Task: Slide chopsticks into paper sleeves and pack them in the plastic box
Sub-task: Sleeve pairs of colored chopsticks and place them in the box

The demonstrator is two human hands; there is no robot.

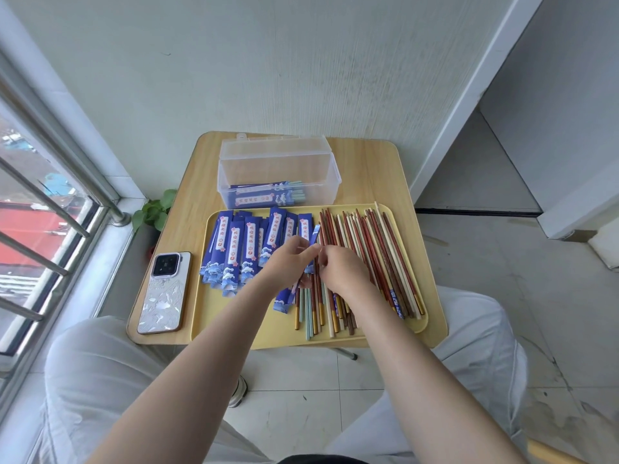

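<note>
Sleeving is the step in hand: the left hand [286,259] pinches a blue paper sleeve [314,242] near its open end between thumb and curled fingers [310,250], while the right hand [345,271], fingers bent, grips what appears to be a dark red pair of chopsticks [314,286] and lines its tips up with the sleeve mouth; how far the tips have entered cannot be told, since the hands cover the junction. Both hands meet over the middle of the yellow tray [432,324]. By judgement, the next move calls for holding the sleeve mouth open and pushing the pair straight along its length, then carrying the packed pair toward 12 o'clock to the plastic box [330,182], which stands open just beyond the tray with a few sleeved pairs [264,194] already lying inside. Empty sleeves [234,249] lie fanned at 9 to 10 o'clock of the hands, and loose chopsticks [378,256] in red, cream and pale green lie spread from 1 to 5 o'clock, so most of the task seems left. One more sleeve [284,301] lies under the left wrist at 6 o'clock. A phone [165,293] rests on the wooden surface [368,169] at 8 o'clock, off the tray and clear of the route. The near wall of the box must be cleared when lifting across.
</note>
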